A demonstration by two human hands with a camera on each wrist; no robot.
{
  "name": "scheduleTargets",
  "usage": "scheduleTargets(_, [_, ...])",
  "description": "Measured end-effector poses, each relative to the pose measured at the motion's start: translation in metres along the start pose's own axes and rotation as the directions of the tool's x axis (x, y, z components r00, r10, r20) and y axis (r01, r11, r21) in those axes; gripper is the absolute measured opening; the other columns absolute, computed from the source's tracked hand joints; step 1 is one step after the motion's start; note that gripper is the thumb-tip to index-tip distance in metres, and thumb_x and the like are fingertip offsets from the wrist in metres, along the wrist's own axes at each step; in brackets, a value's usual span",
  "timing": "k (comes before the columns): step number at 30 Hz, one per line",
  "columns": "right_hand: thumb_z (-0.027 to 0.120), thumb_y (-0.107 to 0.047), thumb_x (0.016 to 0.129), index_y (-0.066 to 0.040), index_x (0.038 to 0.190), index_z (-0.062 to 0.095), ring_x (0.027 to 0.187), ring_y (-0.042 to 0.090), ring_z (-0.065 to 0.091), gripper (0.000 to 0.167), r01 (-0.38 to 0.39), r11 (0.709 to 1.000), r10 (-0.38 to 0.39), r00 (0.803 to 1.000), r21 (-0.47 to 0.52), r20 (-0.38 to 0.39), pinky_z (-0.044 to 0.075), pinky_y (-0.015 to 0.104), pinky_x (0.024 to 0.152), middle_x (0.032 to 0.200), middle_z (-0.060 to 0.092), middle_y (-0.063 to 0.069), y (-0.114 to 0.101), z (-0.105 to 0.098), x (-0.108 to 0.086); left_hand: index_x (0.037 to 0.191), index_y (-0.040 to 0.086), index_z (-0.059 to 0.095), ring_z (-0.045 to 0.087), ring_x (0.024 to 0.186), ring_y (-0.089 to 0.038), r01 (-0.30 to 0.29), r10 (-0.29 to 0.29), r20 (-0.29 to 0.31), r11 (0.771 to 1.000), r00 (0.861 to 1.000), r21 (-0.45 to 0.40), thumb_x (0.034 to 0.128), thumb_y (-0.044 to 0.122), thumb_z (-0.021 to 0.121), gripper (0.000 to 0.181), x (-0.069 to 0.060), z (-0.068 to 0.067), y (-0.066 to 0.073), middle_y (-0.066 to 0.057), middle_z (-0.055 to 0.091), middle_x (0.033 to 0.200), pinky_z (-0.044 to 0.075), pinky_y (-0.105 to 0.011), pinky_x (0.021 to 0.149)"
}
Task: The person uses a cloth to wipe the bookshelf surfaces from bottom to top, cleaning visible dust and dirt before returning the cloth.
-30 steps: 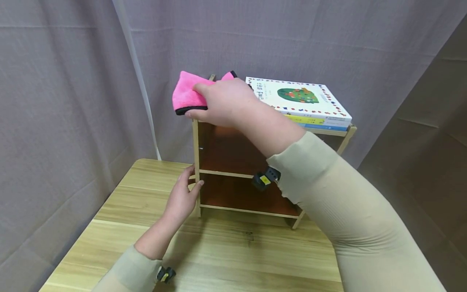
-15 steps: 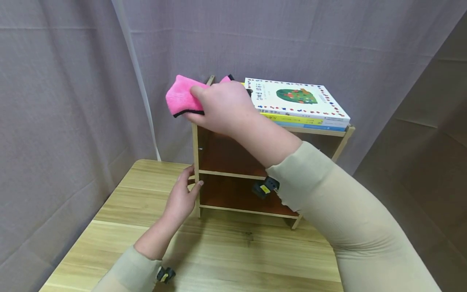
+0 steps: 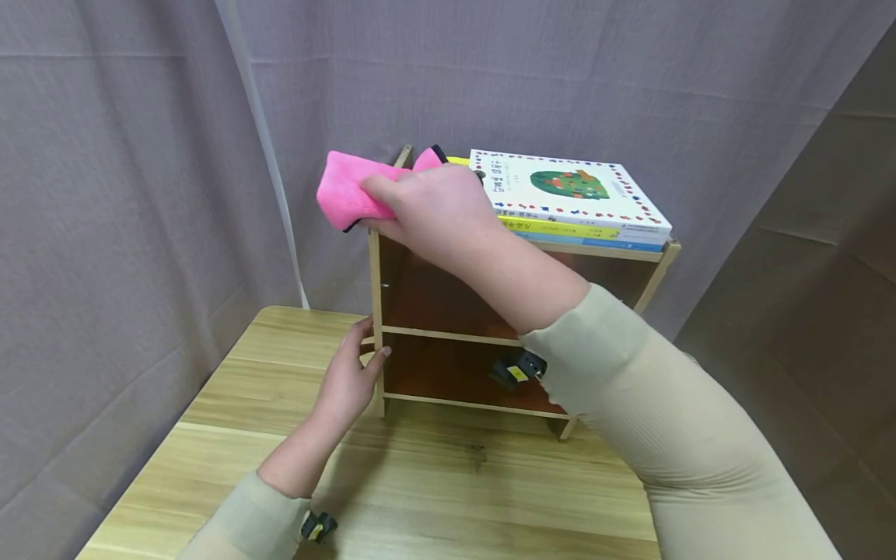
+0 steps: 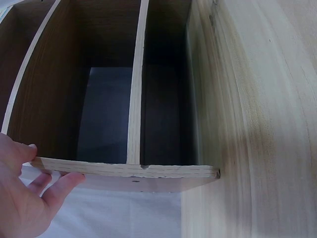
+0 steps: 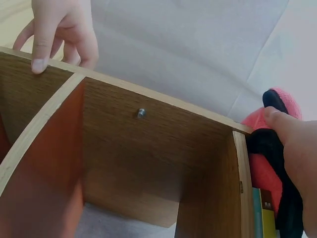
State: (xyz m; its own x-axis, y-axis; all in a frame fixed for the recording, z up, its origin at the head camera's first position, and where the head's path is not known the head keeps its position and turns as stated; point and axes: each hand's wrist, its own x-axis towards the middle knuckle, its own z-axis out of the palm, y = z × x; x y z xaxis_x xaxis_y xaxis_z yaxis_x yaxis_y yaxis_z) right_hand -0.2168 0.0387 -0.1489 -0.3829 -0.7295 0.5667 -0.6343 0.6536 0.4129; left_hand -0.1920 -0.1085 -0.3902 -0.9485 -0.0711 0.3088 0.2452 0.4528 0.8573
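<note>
My right hand [image 3: 441,210] holds a pink cloth [image 3: 350,187] with black edging over the top left corner of a small wooden bookshelf [image 3: 448,335]. In the right wrist view, the cloth [image 5: 290,101] drapes over that corner, beside the ends of the books, with my thumb lying on it. Lower down, my left hand [image 3: 346,381] grips the bookshelf's left side panel. The left wrist view has that hand [image 4: 22,198] with its thumb on the inner side of the panel [image 4: 119,170] and its fingers on the outer side. Part of the cloth is hidden behind my right hand.
A stack of books [image 3: 567,187], a white one uppermost, lies on the bookshelf's top board. The bookshelf stands on a wooden table [image 3: 448,490]. Grey curtains [image 3: 560,70] hang behind and to the left. A small metal peg [image 5: 141,113] sticks out of the inner side panel.
My right hand has shifted the cloth slightly left and down, and the cloth's front part is folded differently. More of the books' left end shows. My left hand stays in place.
</note>
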Motion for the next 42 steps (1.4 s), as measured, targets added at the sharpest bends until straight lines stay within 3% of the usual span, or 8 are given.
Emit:
scheduleTargets(4, [0.061,-0.042,0.097,-0.022,0.120,0.066,0.054,0.020,0.041,0.031,0.032,0.999,-0.033,0.999,-0.020,-0.044,0.046,0.037,0.047,0.063,0.058,0.004,0.001,0.002,-0.003,0.148,0.013,0.040,0.056,0.121,-0.034,-0.002,0.002,-0.001,1.000,1.000,-0.005,0.1002,0.018,0.060,0.052,0.000,0.000,0.001,-0.011,0.050,0.140,0.053,-0.047,0.090])
scheduleTargets(12, [0.066,-0.037,0.095,-0.023,0.122,0.068,0.052,0.020,0.049,0.030,0.104,0.994,-0.109,0.984,-0.045,-0.142,0.047,0.037,0.047,0.069,0.067,0.006,-0.004,-0.001,-0.009,0.147,0.013,0.040,0.055,0.120,-0.035,-0.019,0.019,-0.001,0.999,1.000,-0.028,0.1005,0.016,0.059,0.051,-0.001,0.001,0.000,-0.012,0.049,0.140,0.054,-0.046,0.088])
scheduleTargets(21, [0.070,-0.038,0.092,-0.022,0.118,0.071,0.051,0.022,0.048,0.031,0.147,0.989,-0.146,0.964,-0.014,-0.224,0.047,0.036,0.048,0.055,0.056,0.001,-0.009,-0.006,-0.015,0.145,0.014,0.042,0.056,0.119,-0.036,-0.044,0.043,-0.014,0.999,0.999,-0.028,0.0999,0.013,0.060,0.049,0.000,0.001,-0.004,-0.013,0.050,0.138,0.054,-0.046,0.087])
scheduleTargets(26, [0.071,-0.035,0.092,-0.017,0.114,0.070,0.050,0.022,0.046,0.028,0.201,0.979,-0.184,0.942,0.032,-0.280,0.045,0.035,0.049,0.053,0.053,0.000,-0.008,-0.008,-0.019,0.146,0.013,0.042,0.056,0.119,-0.037,-0.054,0.053,-0.012,0.998,0.999,-0.027,0.0997,0.012,0.060,0.050,0.001,0.002,-0.004,-0.014,0.050,0.138,0.054,-0.047,0.087])
scheduleTargets(33, [0.072,-0.034,0.091,-0.015,0.113,0.070,0.050,0.019,0.045,0.029,0.243,0.967,-0.211,0.929,0.071,-0.302,0.046,0.033,0.052,0.056,0.055,0.000,-0.013,-0.013,-0.026,0.147,0.011,0.040,0.058,0.117,-0.037,-0.054,0.054,-0.017,0.999,0.998,-0.003,0.0992,0.012,0.061,0.053,-0.001,0.002,-0.007,-0.017,0.050,0.138,0.054,-0.047,0.088])
scheduleTargets(37, [0.071,-0.032,0.092,-0.015,0.113,0.070,0.050,0.016,0.043,0.027,0.267,0.961,-0.226,0.914,0.078,-0.337,0.046,0.031,0.056,0.057,0.057,-0.001,-0.017,-0.016,-0.032,0.148,0.012,0.039,0.057,0.119,-0.036,-0.051,0.052,-0.009,0.999,0.999,0.007,0.0998,0.014,0.061,0.053,-0.001,0.001,-0.007,-0.016,0.050,0.140,0.054,-0.047,0.088])
scheduleTargets(42, [0.066,-0.021,0.094,-0.016,0.113,0.071,0.048,0.016,0.042,0.020,0.286,0.955,-0.228,0.877,0.080,-0.422,0.040,0.030,0.046,0.058,0.054,-0.001,-0.020,-0.016,-0.042,0.149,0.014,0.040,0.057,0.119,-0.035,-0.049,0.049,-0.009,0.999,0.999,0.003,0.0997,0.016,0.061,0.053,0.000,0.000,-0.006,-0.014,0.051,0.139,0.053,-0.047,0.091])
